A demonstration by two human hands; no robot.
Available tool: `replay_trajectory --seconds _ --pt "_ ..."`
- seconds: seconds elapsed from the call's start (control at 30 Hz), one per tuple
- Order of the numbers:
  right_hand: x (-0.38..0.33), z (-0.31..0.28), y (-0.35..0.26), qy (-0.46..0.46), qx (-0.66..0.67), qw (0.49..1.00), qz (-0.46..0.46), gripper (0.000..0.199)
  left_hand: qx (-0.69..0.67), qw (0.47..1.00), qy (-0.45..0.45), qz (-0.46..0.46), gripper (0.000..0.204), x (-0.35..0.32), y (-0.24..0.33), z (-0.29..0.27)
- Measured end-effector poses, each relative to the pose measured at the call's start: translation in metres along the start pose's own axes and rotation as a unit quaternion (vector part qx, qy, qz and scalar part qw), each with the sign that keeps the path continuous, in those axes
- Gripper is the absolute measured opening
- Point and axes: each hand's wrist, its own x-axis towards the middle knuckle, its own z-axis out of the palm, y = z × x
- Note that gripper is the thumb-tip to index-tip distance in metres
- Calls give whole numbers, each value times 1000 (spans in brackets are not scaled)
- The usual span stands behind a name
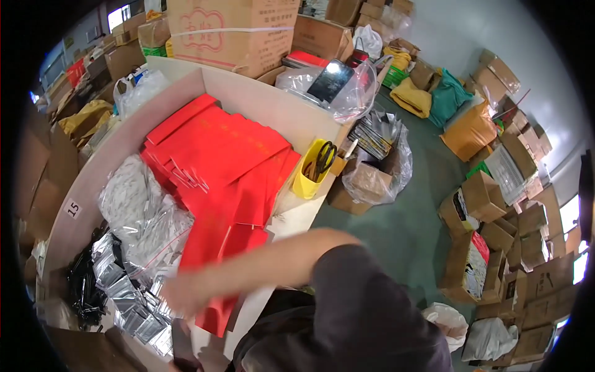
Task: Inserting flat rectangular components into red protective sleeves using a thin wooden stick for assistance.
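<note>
Right hand (180, 294) blurred at lower left, grip unreadable; could knock red envelopes (220, 167) or foil packets (133, 310) off stack.

My right hand (180, 296) is a blur, so I cannot tell if my fingers are open or closed. My arm hides part of the red bags (223, 167) under it. My left hand is not in sight. The far boxes (232, 31) are cut off at the top edge.
</note>
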Motion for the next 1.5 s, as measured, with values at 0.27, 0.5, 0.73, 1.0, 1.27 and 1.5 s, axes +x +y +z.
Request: replay_trajectory --seconds 0.27,0.5,0.73,1.0,1.27,1.5 --pt "-91 -36 -46 -160 72 984 -27 53 -478 851 -192 104 53 -2 38 21" --pt "-42 -8 -84 -10 -47 999 5 38 -382 885 -183 -192 26 -24 38 4" --pt "-18 5 -96 -249 -77 932 251 39 -241 952 -35 -185 48 -48 11 34" --pt "-23 12 -90 -161 59 939 298 20 -244 962 -70 -103 62 -42 -1 14" --pt "19 43 -72 -48 -3 989 141 16 -183 977 -94 48 71 -9 -8 -7" --pt "23 38 44 39 -234 958 162 5 -108 983 138 -59 51 -2 -100 -53"
